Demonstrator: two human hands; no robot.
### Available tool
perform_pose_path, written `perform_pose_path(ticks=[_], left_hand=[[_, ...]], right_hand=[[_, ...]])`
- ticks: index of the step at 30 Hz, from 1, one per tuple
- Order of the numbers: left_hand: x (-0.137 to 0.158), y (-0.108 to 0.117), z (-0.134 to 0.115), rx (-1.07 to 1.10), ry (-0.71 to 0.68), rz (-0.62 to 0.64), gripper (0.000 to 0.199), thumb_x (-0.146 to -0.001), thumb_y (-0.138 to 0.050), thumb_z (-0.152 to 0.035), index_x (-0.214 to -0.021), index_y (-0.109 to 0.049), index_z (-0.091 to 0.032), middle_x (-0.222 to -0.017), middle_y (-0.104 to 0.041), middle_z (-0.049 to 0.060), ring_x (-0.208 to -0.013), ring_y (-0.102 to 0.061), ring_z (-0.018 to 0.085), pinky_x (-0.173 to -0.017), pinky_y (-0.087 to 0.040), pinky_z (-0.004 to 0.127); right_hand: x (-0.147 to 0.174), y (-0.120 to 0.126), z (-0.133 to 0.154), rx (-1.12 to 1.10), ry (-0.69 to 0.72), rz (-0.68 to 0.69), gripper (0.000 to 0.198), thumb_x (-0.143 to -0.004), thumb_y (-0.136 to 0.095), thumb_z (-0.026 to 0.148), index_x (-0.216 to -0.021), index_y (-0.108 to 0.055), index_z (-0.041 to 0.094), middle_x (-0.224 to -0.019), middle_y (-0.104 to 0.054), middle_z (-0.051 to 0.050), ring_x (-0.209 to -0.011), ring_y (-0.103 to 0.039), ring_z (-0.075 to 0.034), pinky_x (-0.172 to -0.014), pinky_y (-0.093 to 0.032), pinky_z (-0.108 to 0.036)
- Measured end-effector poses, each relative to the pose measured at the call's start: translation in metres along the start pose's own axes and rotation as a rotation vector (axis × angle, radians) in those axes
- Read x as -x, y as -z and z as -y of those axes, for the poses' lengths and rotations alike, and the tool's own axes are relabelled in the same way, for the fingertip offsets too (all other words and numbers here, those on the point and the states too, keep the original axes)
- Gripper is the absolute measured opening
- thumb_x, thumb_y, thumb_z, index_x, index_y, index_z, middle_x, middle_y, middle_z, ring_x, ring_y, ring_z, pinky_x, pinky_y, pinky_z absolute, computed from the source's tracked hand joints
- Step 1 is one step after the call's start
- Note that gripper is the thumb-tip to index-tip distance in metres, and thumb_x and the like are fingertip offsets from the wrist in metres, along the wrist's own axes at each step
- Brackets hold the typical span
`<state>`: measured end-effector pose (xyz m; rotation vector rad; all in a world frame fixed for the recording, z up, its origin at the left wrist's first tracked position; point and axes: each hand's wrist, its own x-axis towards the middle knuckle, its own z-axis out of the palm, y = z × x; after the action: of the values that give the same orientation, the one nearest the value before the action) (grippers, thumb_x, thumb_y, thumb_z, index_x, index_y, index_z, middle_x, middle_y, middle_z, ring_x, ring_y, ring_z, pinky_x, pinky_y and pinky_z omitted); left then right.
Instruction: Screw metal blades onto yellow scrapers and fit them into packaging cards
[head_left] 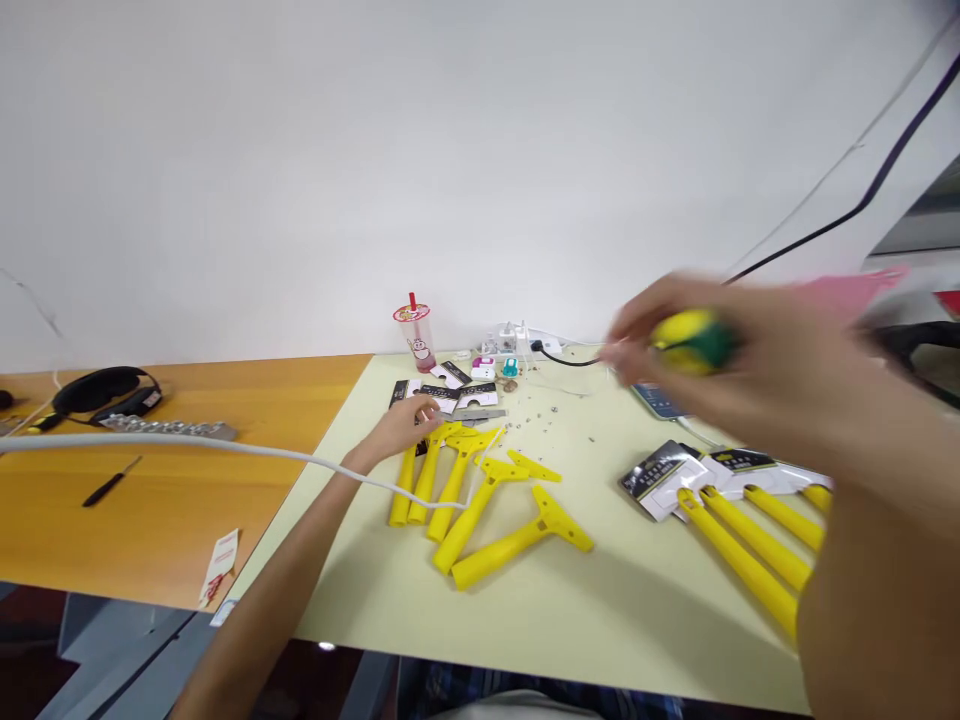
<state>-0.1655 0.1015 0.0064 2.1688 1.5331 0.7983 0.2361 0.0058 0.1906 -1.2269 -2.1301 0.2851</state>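
My right hand point(675, 350), raised above the right of the table and smeared by motion, is closed around a screwdriver with a yellow and green handle point(686, 342). My left hand point(405, 425) reaches over the heads of the yellow scraper handles point(454, 480), fingers bent and somewhat apart. Its fingertips are at the left end of a flat metal blade point(480, 414); whether they touch it I cannot tell. Nearest me lies a separate yellow scraper handle point(517, 545). Small screws or nuts point(553, 409) are scattered beyond the blade.
Black-and-white packets point(476, 396) lie behind the left hand, near a drink cup point(420, 340). More packets point(664, 470) and yellow handles point(750, 550) lie right. A white cable point(225, 443) crosses the view. A power strip point(517, 345) stands by the wall.
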Motion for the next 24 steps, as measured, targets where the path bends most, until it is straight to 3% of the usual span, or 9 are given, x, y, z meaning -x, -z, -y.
perform_pose_path(ticks=[2,4,6,9,12,16,20,22,24], left_hand=[[-0.001,-0.017,-0.002,-0.042,-0.016,0.048,0.034,-0.087,-0.076,-0.048,-0.105,-0.075,-0.020,-0.106,-0.079,0.010,-0.099,-0.071,0.028,-0.093,-0.056,0.042],[-0.002,-0.026,-0.005,-0.074,-0.029,0.079,0.034,-0.086,-0.076,-0.046,-0.107,-0.075,-0.019,-0.110,-0.078,0.012,-0.108,-0.069,0.031,-0.102,-0.053,0.046],[-0.004,-0.029,-0.008,-0.091,-0.032,0.107,0.034,-0.087,-0.075,-0.045,-0.108,-0.074,-0.019,-0.112,-0.078,0.013,-0.111,-0.069,0.032,-0.104,-0.052,0.047],[-0.010,-0.028,-0.010,-0.092,-0.027,0.155,0.032,-0.087,-0.075,-0.043,-0.107,-0.073,-0.018,-0.111,-0.078,0.013,-0.106,-0.071,0.031,-0.101,-0.054,0.046],[-0.022,-0.023,-0.012,-0.076,-0.023,0.202,0.032,-0.085,-0.075,-0.046,-0.102,-0.073,-0.019,-0.107,-0.079,0.012,-0.100,-0.073,0.029,-0.094,-0.056,0.042],[-0.044,-0.006,-0.024,-0.046,-0.028,0.212,0.036,-0.090,-0.071,-0.052,-0.100,-0.074,-0.018,-0.103,-0.080,0.011,-0.097,-0.074,0.029,-0.088,-0.057,0.040],[-0.060,0.016,-0.057,0.036,-0.078,0.193,0.042,-0.098,-0.066,-0.058,-0.106,-0.076,-0.018,-0.107,-0.081,0.010,-0.100,-0.074,0.025,-0.090,-0.057,0.036],[-0.064,0.024,-0.081,0.206,-0.141,0.206,0.048,-0.098,-0.068,-0.063,-0.107,-0.077,-0.017,-0.107,-0.081,0.011,-0.100,-0.074,0.025,-0.092,-0.057,0.037],[-0.064,0.030,-0.107,0.401,-0.183,0.256,0.054,-0.101,-0.063,-0.068,-0.110,-0.077,-0.016,-0.108,-0.081,0.012,-0.105,-0.076,0.025,-0.096,-0.058,0.038]], right_hand=[[-0.012,-0.035,-0.009,0.084,0.003,0.357,0.039,-0.098,-0.073,0.060,-0.108,-0.077,0.023,-0.082,-0.073,-0.003,-0.063,-0.060,-0.018,-0.057,-0.042,-0.031],[-0.016,-0.080,-0.019,0.130,0.055,0.712,0.039,-0.091,-0.081,0.054,-0.112,-0.077,0.021,-0.098,-0.077,-0.008,-0.081,-0.069,-0.024,-0.068,-0.044,-0.033],[-0.009,-0.124,-0.027,0.132,0.123,0.894,0.055,-0.084,-0.088,0.052,-0.125,-0.075,0.019,-0.119,-0.076,-0.013,-0.106,-0.071,-0.032,-0.078,-0.046,-0.034],[0.010,-0.166,-0.030,0.117,0.205,1.114,0.055,-0.084,-0.088,0.051,-0.126,-0.074,0.018,-0.120,-0.073,-0.012,-0.109,-0.071,-0.033,-0.081,-0.046,-0.034],[0.019,-0.173,-0.026,0.138,0.212,1.117,0.047,-0.087,-0.088,0.042,-0.125,-0.073,0.018,-0.125,-0.072,-0.012,-0.112,-0.071,-0.033,-0.082,-0.046,-0.034],[0.008,-0.139,-0.021,0.201,0.162,1.065,0.032,-0.088,-0.086,0.026,-0.117,-0.075,0.022,-0.115,-0.076,-0.008,-0.109,-0.073,-0.031,-0.080,-0.043,-0.034],[-0.006,-0.081,-0.018,0.294,0.114,0.769,0.024,-0.089,-0.075,0.009,-0.108,-0.071,0.024,-0.107,-0.075,-0.005,-0.100,-0.071,-0.026,-0.077,-0.039,-0.032],[-0.013,-0.058,-0.013,0.368,0.101,0.618,0.018,-0.090,-0.070,0.008,-0.097,-0.068,0.024,-0.100,-0.073,-0.004,-0.088,-0.068,-0.022,-0.070,-0.035,-0.031],[-0.024,-0.047,-0.005,0.456,0.119,0.459,0.026,-0.090,-0.061,0.001,-0.099,-0.068,0.024,-0.098,-0.071,-0.003,-0.075,-0.063,-0.017,-0.063,-0.030,-0.031]])
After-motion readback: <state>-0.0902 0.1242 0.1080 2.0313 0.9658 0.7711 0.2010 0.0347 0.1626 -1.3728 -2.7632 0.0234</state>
